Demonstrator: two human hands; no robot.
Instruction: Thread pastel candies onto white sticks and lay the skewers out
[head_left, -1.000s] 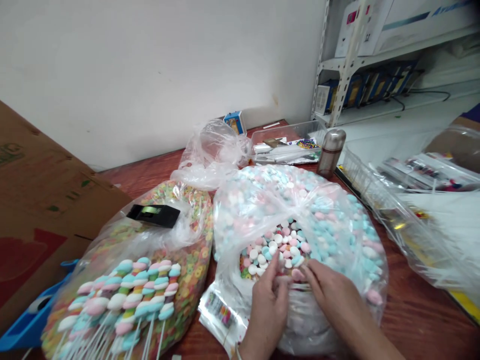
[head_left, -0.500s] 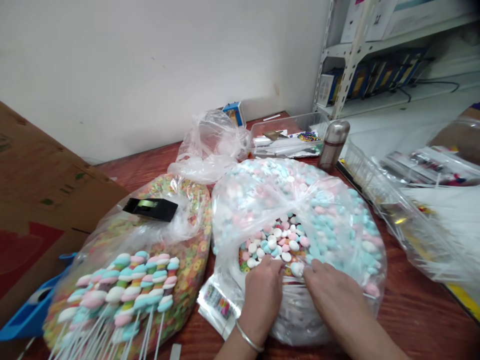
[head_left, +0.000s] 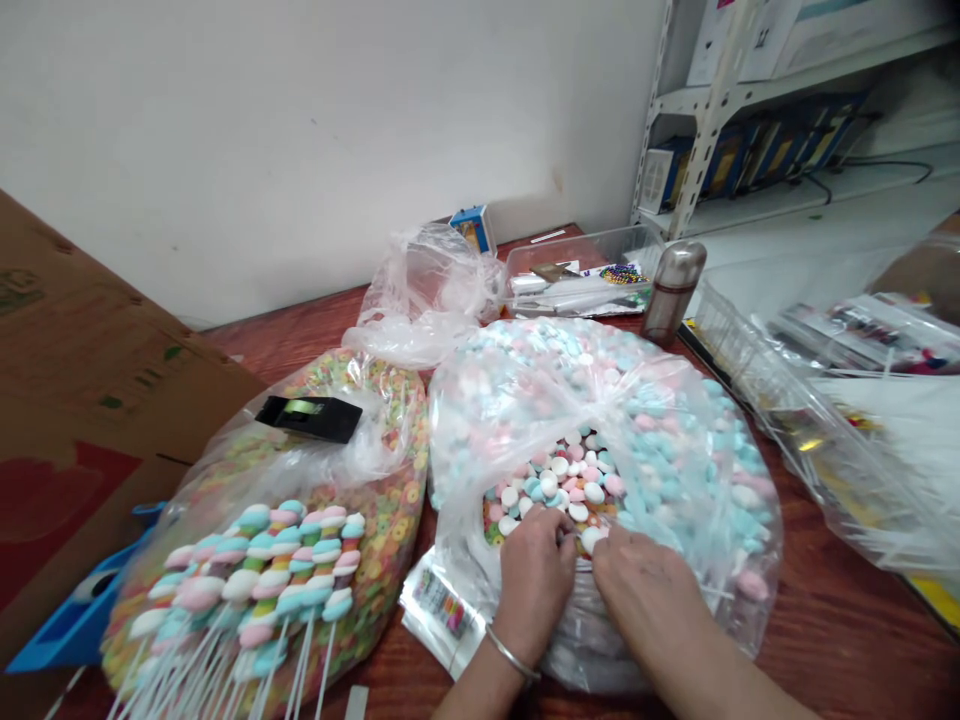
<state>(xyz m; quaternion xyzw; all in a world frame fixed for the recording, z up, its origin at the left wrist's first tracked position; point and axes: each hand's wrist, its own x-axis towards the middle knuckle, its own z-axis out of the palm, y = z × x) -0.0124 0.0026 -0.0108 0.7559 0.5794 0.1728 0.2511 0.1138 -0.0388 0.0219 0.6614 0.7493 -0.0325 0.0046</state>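
My left hand [head_left: 538, 570], with a bangle on its wrist, is curled at the near edge of an opening in a clear plastic bag [head_left: 517, 390]. Its fingertips are pinched together, and whatever they hold is hidden. Close beside it, my right hand [head_left: 649, 585] has its fingers closed against a white candy [head_left: 594, 540]. A thin white stick [head_left: 716, 594] shows at the right of this hand. Pink, white and blue button-shaped candies [head_left: 551, 485] lie in the opening just beyond both hands, with some orange and green rings among them.
At left, candy skewers [head_left: 262, 570] on white sticks lie on a bag of coloured rings [head_left: 397, 500], near a black holder [head_left: 311, 418]. A silver packet [head_left: 442, 610], a flask [head_left: 673, 290], clear trays [head_left: 802, 420], a carton [head_left: 90, 400] and a blue tool [head_left: 75, 620] surround the bags.
My two hands have come closer together, the right one shifting left over the near edge of the opening. The left fingers are more curled. The whole view has shifted slightly.
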